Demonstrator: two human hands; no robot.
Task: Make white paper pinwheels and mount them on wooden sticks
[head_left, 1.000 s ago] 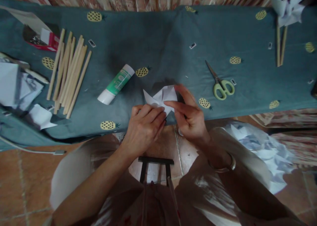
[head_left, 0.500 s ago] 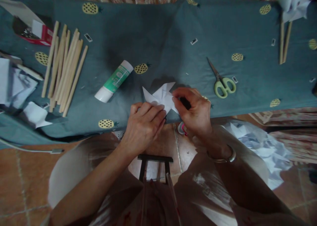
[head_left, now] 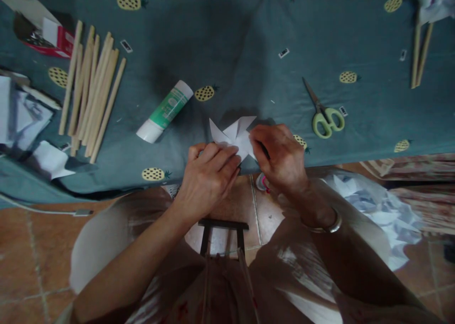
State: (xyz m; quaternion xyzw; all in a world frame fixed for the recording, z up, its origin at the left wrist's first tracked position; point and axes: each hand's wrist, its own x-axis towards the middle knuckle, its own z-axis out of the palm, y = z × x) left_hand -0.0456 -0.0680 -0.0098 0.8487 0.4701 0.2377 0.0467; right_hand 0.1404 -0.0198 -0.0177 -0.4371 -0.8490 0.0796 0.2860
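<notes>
Holding a paper pinwheel at the near edge of the bench, between both hands. Curled over its near-left part with the left hand; cannot tell if gripping or only pressing, with the thumb hidden. Apparently pinching its right side between thumb and finger of the right hand. Could crease or tear a blade by pinching too hard, or by pulling against the left hand's weight. Could skew the folds by tugging on one side only. Might slip off to the floor if released, lying so close to the edge. Could set the glue stick rolling with a careless sweep leftward. Less likely to snag on the scissors, well apart to the right.
</notes>
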